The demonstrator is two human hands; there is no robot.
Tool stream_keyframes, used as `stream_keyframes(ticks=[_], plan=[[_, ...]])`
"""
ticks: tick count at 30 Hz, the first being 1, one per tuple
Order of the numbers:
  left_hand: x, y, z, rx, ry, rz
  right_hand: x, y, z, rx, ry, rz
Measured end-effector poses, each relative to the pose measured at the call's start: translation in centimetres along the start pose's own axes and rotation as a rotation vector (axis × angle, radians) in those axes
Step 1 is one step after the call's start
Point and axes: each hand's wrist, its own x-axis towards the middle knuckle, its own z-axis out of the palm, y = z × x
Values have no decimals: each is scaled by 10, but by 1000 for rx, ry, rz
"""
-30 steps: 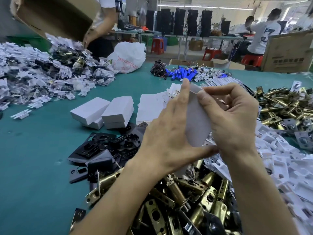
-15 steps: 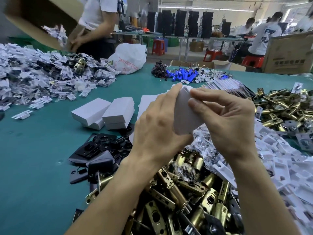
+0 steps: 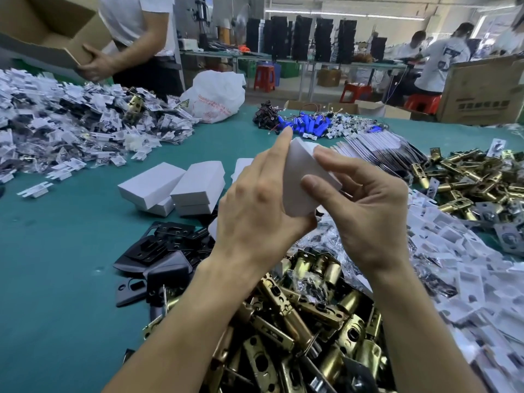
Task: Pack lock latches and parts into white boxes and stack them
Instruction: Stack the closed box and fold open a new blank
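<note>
white box (image 3: pixel 302 182), smooth matte card, held above the brass latches (image 3: pixel 297 321) | left hand (image 3: pixel 255 211) gripped its left side, forefinger straight along the edge | right hand (image 3: pixel 365 208) pinched its right side, fingers curled | closed white boxes (image 3: pixel 181 187) rested on teal table (image 3: pixel 56 279)

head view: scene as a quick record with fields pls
held: white box, raised over the table
left grip: holds the box, forefinger straight along its far edge
right grip: pinches the box's right side
stack: closed white boxes in two layers, left of the grips
latches: brass pile under the grips
plates: black, left of that pile
</note>
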Motion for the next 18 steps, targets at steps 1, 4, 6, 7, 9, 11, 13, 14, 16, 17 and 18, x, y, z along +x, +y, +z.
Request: stream_keyframes(ticks=[1, 4, 6, 7, 9, 11, 13, 14, 16, 17, 18], plan=[[0, -1, 0, 2, 3, 6, 0, 0, 0, 16, -5, 7], [2, -4, -1, 31, 12, 27, 3, 0, -1, 87, -27, 53], [2, -5, -2, 52, 14, 29, 3, 0, -4, 57, -60, 85], [1, -6, -2, 51, 16, 24, 3, 0, -5, 42, -78, 106], [1, -6, -2, 38, 30, 13, 3, 0, -5, 52, -108, 140], [1, -6, -3, 36, 48, 10, 2, 1, -3, 67, -115, 143], [2, -8, -3, 35, 44, 7, 2, 0, -3, 77, -127, 156], [2, -9, -4, 31, 34, 4, 3, 0, -3, 75, -135, 162], [3, -11, -5, 38, 12, 12, 3, -1, -7, 29, -140, 150], [3, -12, -4, 49, -1, 25, 3, -1, -10, -4, -150, 143], [3, -12, -4, 62, -17, 44, 3, -1, -12, -30, -165, 154]])
